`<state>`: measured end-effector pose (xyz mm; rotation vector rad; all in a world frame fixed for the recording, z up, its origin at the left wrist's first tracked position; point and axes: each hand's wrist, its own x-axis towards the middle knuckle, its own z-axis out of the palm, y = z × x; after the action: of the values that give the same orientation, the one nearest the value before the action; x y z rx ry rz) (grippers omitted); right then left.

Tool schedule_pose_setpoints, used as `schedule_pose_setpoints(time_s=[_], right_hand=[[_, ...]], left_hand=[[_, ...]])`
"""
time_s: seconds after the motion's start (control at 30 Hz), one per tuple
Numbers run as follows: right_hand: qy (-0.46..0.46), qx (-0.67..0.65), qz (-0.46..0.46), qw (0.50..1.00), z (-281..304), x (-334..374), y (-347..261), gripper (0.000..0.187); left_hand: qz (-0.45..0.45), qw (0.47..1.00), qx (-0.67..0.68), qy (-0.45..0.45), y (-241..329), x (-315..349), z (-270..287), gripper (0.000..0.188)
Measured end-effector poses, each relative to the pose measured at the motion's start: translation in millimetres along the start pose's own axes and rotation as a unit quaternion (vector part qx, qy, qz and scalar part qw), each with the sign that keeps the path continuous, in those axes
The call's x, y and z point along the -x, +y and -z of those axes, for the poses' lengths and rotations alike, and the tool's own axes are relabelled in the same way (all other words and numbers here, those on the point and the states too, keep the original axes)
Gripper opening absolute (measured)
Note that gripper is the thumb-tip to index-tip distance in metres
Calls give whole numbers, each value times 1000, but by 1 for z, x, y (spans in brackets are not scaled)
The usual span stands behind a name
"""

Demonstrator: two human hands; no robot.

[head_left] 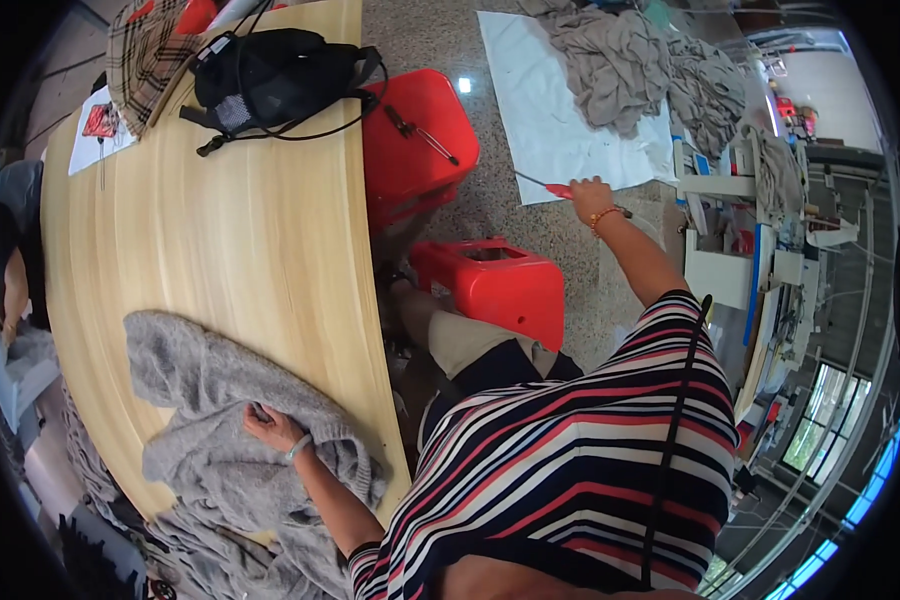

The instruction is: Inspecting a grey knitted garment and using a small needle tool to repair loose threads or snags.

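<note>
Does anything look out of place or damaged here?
Nothing appears spilled or damaged. Mildly odd: the black fabric backpack on the pale wooden table has a strap hanging past the edge, over a red plastic stool, where it might snag.

The desk (230,240) is pale tan with streaky grain. On it, the sweater (205,362) is mottled grey, the bag (295,78) black, the cloth (150,60) beige plaid. Beside the desk, the stools (425,125) are red and the shirt (580,450) striped navy, white and red. Farther from it, the sheet (530,105) is white, the clothes (615,75) grey-beige, the tool's handle (558,190) red.
</note>
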<state>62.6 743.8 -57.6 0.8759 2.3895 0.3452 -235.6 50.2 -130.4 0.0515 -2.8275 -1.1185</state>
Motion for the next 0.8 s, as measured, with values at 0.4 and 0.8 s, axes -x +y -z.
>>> schedule_pose_setpoints(time_s=[0.4, 0.8], right_hand=[[102, 51, 87, 990, 32, -129, -24, 14], [78, -22, 228, 970, 36, -254, -125, 22]], left_hand=[[-33, 999, 16, 8, 43, 11, 2, 34], [-33, 999, 18, -1, 68, 60, 28, 40]])
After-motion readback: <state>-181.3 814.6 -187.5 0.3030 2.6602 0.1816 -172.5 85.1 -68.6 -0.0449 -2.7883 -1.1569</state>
